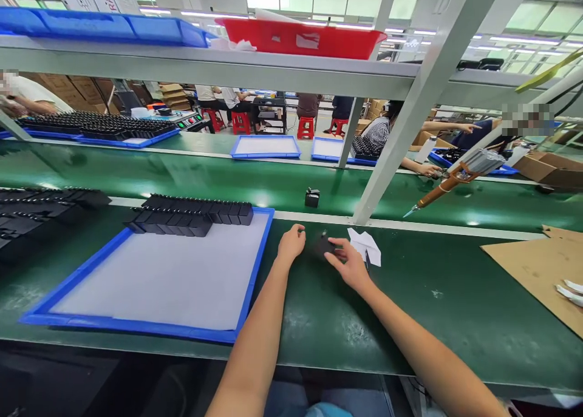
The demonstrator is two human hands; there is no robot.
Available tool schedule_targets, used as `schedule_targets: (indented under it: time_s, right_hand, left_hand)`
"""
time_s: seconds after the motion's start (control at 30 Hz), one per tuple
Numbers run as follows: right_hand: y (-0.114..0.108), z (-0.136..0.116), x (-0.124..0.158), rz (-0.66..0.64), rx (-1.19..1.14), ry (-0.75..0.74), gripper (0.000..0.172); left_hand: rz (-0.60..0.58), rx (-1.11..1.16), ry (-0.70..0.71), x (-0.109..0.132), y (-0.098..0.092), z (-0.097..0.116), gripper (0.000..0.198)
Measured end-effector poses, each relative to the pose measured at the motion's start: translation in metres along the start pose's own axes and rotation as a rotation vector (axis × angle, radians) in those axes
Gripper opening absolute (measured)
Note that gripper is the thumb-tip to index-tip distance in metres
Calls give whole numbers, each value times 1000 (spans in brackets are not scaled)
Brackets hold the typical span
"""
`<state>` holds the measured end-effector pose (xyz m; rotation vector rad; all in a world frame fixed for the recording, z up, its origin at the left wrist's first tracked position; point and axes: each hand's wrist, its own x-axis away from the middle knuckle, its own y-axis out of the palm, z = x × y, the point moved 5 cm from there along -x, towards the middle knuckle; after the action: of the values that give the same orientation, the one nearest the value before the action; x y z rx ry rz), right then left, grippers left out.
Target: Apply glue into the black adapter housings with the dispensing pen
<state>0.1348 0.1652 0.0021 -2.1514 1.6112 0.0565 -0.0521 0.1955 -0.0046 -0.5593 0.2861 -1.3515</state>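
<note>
My right hand (350, 264) grips a small black box-shaped part (324, 246) between thumb and fingers, above the green bench; the part is blurred. Just left of it, my left hand (292, 245) is closed with its fingers curled; what it holds, if anything, is hidden. Under and behind my right hand lies a white paper (372, 250). To the left of my hands, a blue-rimmed tray (243, 295) with a white liner carries rows of black boxes (182, 220) along its far end. Another black box (312, 197) stands beyond my hands on the green belt.
An orange-brown electric screwdriver (437, 189) hangs at right, tip down. A slanted white post (387, 156) rises behind the bench. More black boxes (27, 216) sit far left, cardboard (537, 265) far right. The overhead shelf holds a red bin (337, 39). Co-workers sit across the belt.
</note>
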Motion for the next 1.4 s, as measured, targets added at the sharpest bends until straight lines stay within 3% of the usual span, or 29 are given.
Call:
schedule_targets:
  time_s: [0.1, 0.2, 0.27, 0.37, 0.57, 0.83, 0.97, 1.07, 1.2, 1.3, 1.4]
  right_hand:
    - [-1, -8, -9, 177, -507, 220, 39]
    - [8, -15, -15, 160, -813, 369, 35]
    - [10, -17, -15, 161, -866, 418, 34]
    - [9, -15, -12, 159, -848, 436, 37]
    - [6, -10, -5, 148, -927, 497, 34]
    - [10, -4, -4, 107, -896, 495, 35]
    - [5, -1, -6, 172, -891, 473, 31]
    - [-8, 3, -7, 303, -800, 352, 32]
    - [-19, 0, -4, 407, -360, 100, 38]
    - [-7, -9, 1, 242, -100, -34, 37]
    - [13, -22, 10, 20, 13, -150, 35]
  left_hand:
    - [-64, 174, 84, 6, 5, 19, 45]
    - [-114, 347, 322, 24, 4, 48, 49]
    - [-112, 318, 538, 41, 2, 65, 51]
    - [-1, 148, 774, 60, 1, 80, 77]
    - [181, -2, 920, 71, 7, 88, 68]
    - [262, -106, 952, 81, 12, 94, 65]
    - [270, -187, 921, 81, 10, 94, 64]
    - [268, -330, 870, 84, 14, 96, 59]
    - [286, -514, 714, 86, 24, 96, 60]
    - [282, -586, 606, 84, 15, 87, 63]
    - [202, -510, 532, 80, -24, 64, 65]
